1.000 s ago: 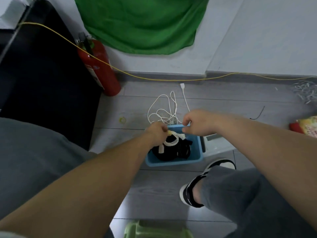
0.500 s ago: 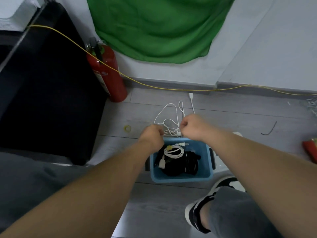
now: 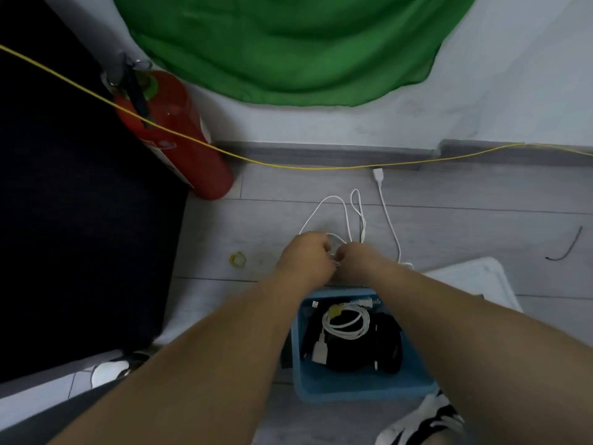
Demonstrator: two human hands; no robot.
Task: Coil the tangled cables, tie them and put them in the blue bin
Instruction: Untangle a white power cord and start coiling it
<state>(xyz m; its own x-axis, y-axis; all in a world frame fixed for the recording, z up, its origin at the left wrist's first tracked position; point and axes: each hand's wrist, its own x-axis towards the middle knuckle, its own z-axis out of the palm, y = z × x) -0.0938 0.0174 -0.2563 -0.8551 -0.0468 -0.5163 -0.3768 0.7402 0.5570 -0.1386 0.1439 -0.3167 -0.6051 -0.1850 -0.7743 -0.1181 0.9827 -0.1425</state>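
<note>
Two hands work the loose cable on the floor just beyond the bin: left hand and right hand both curled on its tangle, close together, probably gathering the first loop. One tied coil already sits in the bin.

It looks like a small studio or office room: a green cloth hangs on a white wall, and an extinguisher stands on the grey plank floor.
</note>
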